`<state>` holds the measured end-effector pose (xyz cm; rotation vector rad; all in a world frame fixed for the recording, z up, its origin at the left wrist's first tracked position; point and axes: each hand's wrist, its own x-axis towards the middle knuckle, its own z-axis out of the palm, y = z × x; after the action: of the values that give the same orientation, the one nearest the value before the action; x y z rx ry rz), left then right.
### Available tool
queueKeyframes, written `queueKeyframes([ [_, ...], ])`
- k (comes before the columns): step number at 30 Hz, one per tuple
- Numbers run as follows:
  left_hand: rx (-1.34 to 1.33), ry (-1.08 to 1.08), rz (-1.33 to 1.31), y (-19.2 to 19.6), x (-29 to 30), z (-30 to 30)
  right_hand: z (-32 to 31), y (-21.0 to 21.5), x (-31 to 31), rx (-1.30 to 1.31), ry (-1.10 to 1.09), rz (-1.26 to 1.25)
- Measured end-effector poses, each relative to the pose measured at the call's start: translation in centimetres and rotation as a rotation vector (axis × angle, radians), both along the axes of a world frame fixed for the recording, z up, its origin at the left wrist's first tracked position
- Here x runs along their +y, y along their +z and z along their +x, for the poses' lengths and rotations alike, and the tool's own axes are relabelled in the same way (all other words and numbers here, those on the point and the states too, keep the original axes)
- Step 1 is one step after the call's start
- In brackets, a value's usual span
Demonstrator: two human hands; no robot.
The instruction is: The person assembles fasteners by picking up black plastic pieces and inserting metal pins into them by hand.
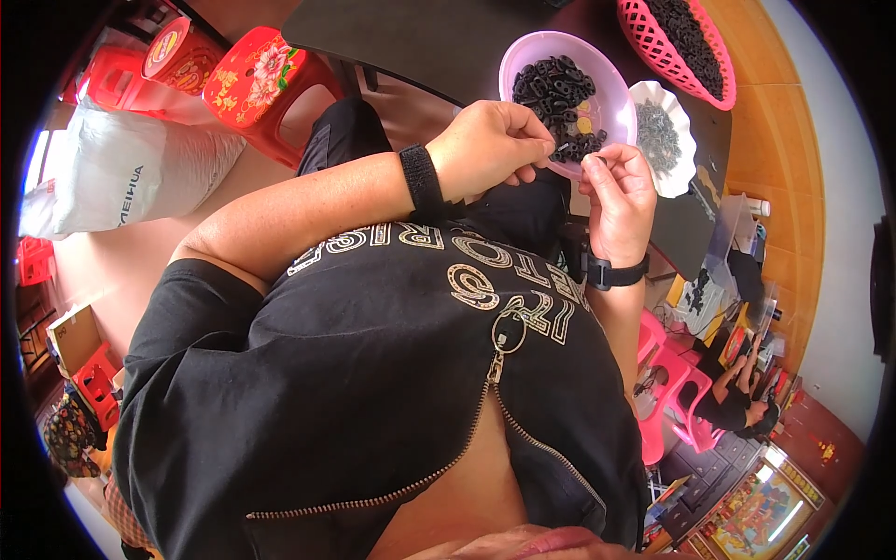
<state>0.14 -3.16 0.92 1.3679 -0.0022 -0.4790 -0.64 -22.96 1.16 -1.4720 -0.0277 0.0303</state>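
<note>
My left hand (490, 145), with a black band at the wrist, is closed in a pinch over the near rim of a pink plastic bowl (523, 51). Thumb and forefinger press together; whatever is between them is too small to make out. Facing it at the bowl's near right side, my right hand (618, 191) pinches too, its fingers curled and its hold also unclear. Many small black plastic parts (555, 84) lie in the bowl, some with oval holes. Beside it, a white scalloped dish (686, 140) holds small greyish pieces (658, 135).
A pink lattice basket (635, 28) of black parts stands at the far right of the dark table (411, 37). Left are a red flowered stool (257, 79), a red tub (182, 56) and a white sack (140, 173). Another person (733, 401) sits at right, near pink chairs (667, 378).
</note>
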Motion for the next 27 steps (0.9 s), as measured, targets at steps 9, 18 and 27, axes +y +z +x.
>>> queueKeyframes([
  [9,0.016,-0.031,0.021,0.5,0.2,0.0,-0.3,0.2,0.0,0.012,-0.039,-0.002],
  [18,0.010,-0.078,0.010,0.4,0.1,0.0,-0.4,0.3,0.9,0.002,0.006,-0.013],
  [27,-0.010,-0.117,0.029,0.3,0.2,0.0,-0.4,0.2,1.2,-0.039,0.043,-0.147],
])
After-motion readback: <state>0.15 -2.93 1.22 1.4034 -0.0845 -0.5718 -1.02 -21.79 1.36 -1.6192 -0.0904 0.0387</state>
